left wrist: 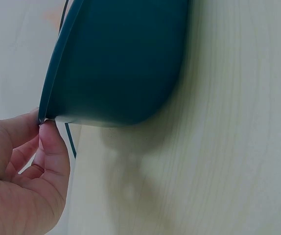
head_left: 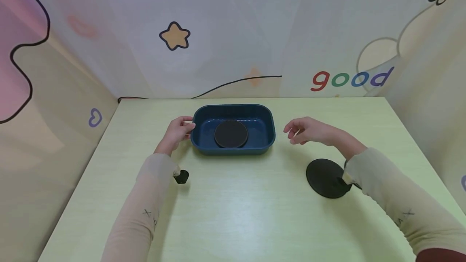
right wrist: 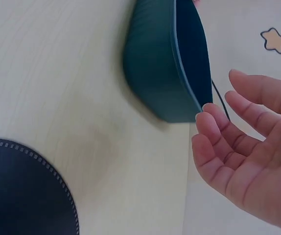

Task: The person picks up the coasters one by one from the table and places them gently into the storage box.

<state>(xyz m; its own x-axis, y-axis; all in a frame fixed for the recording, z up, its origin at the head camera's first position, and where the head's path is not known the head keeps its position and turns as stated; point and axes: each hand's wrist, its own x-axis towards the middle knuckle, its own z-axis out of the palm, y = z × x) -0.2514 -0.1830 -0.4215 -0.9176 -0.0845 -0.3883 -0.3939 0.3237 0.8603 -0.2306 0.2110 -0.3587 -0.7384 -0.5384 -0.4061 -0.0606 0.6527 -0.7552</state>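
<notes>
A dark blue rectangular basin with rounded corners sits at the back middle of the table. Inside it lies a round black coaster. My left hand pinches the basin's left rim between thumb and fingers, as the left wrist view shows up close at the rim edge. Off the basin's right end hovers my right hand, fingers loosely bent and holding nothing. A second round black coaster, its edge stitched, lies nearer me, partly covered by the right cuff.
The pale wood-grain table meets a printed cloth backdrop just behind the basin. More cloth rises along the left and right sides. A small black device shows at the left cuff.
</notes>
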